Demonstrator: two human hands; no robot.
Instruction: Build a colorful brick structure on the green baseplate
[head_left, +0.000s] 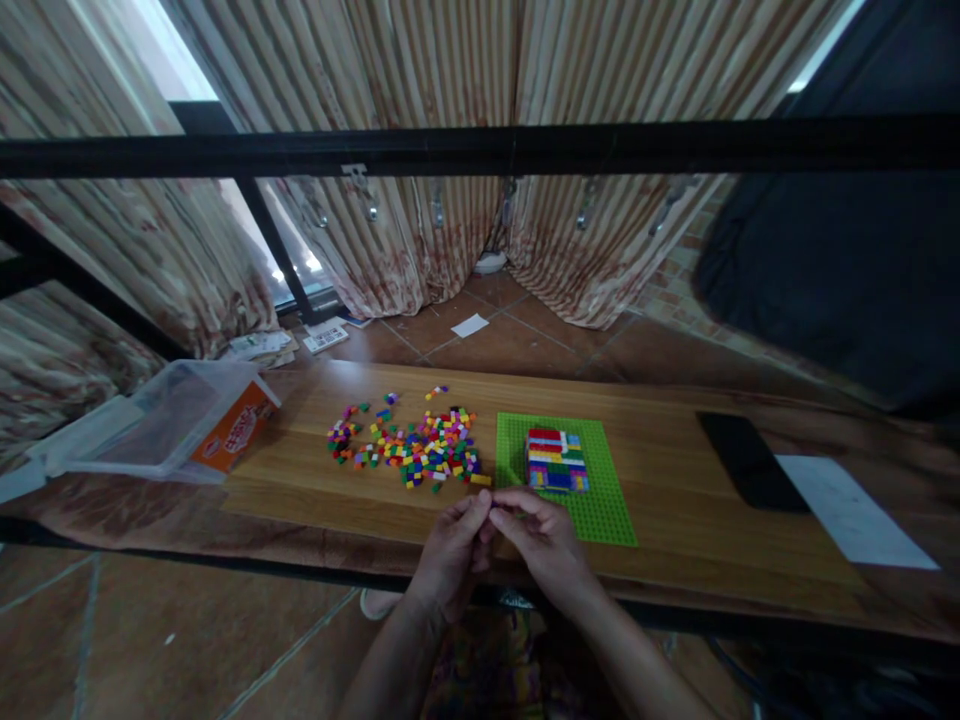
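Note:
My left hand (459, 545) and my right hand (544, 535) meet fingertip to fingertip over the table's front edge. Both pinch at the same spot, where a small dark piece seems to show; its kind is too small to make out. Just beyond my right hand lies a green studded baseplate (611, 500). On it stands a block built of toy bricks (556, 460) in rows of red, white, yellow, green and blue. Left of the baseplate a heap of loose coloured toy bricks (435, 450) is spread over the wood. A yellow brick (481, 480) lies closest to my fingertips.
A clear plastic bin (161, 400) with an orange label stands at the table's left end. To the right lie a black flat object (750, 460) and a white sheet (855, 510) on the wooden table (675, 540). A dark rail (480, 150) crosses before the curtains.

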